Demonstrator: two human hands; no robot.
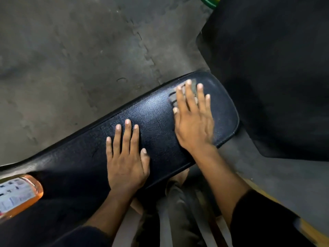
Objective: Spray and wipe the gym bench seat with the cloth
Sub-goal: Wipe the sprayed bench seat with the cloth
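Observation:
A black padded bench seat (154,113) runs from lower left to upper right. My left hand (126,157) lies flat on its middle, fingers spread, holding nothing. My right hand (194,118) presses flat near the seat's far end, on top of a grey cloth (173,97) that shows only between and beside the fingers. The right hand is blurred. A spray bottle (19,195) with orange liquid and a white label lies on the seat at the left edge, apart from both hands.
Grey interlocking floor mats (80,50) lie beyond the bench. A large black pad (276,68) stands at the right, close to the seat's end. A yellow frame edge (309,230) runs along the lower right. My legs are below the seat.

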